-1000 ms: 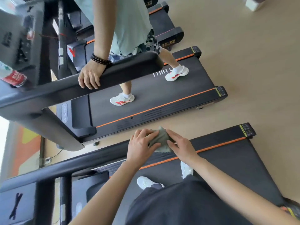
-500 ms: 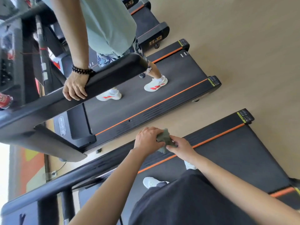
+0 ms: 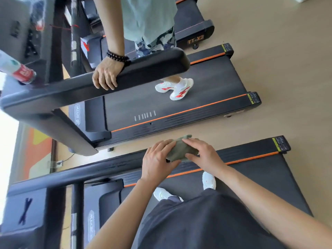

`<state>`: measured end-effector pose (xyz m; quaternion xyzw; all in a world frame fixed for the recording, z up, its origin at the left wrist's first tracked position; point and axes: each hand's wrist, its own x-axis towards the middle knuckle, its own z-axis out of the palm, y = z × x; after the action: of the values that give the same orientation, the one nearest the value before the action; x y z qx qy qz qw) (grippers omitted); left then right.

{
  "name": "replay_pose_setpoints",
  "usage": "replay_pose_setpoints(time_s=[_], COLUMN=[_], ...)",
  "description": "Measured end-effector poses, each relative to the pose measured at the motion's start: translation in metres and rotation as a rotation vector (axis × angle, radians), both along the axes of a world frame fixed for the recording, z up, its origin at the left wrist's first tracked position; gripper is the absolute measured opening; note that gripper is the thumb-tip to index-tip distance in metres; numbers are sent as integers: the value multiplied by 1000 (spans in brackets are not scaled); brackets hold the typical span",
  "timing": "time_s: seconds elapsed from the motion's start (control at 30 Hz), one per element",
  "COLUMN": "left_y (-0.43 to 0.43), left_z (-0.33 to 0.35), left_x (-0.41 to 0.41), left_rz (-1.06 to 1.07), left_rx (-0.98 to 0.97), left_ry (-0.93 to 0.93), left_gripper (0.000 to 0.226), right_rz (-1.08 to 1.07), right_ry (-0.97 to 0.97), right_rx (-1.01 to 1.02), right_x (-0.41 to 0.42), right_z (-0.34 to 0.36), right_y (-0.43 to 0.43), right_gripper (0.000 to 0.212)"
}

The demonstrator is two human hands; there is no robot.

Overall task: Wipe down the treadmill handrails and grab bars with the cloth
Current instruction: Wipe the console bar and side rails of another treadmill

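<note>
At the end of the black handrail (image 3: pixel 89 169), a bunched green cloth (image 3: pixel 177 150) sits gripped between both hands. Its one side is wrapped by the left hand (image 3: pixel 158 161), fingers curled; the right hand (image 3: pixel 203 155) pinches the other, fingers above, thumb below.

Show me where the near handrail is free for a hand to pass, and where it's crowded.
Free: the near handrail from the upright post up to the left hand. Crowded: its end, where that hand and the right hand hold the cloth. Also bare: the floor strip between the treadmills.
</note>
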<state>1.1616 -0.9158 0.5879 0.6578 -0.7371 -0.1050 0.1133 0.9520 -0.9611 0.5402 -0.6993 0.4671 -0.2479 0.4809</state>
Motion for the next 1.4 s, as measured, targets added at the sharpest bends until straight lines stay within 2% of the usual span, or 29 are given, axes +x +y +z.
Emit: replay_pose_setpoints(time_s=[0.2,0.3,0.47,0.67,0.83,1.0,1.23,1.4], left_y=[28,38,57,80,89,105,128,136], left_z=[-5,-9,-6,-6,-3,4,8,7], left_x=[39,65,113,187,250,305,356,352], left_rz=[146,180,222,293,337,366,458,583], left_rx=[-115,-135,-161,-148,-118,-102,-93,-97], left_ry=[-9,-5,-38,-48,-31,-12,31,85], left_gripper=[43,43,46,47,46,49,48,48], right_rz=[184,277,408,533,591,687,766,805], right_ry=[212,323,465,539,528,577,587,542], right_rx=[-312,-446,-490,-300,-139,-37,-13,-68], right_x=[38,65,120,199,265,328,389,393], right_z=[21,28,37,52,62,65,70,65], right_y=[-12,-13,-5,3,6,9,15,20], right_gripper=[56,58,62,58,54,58,63,63])
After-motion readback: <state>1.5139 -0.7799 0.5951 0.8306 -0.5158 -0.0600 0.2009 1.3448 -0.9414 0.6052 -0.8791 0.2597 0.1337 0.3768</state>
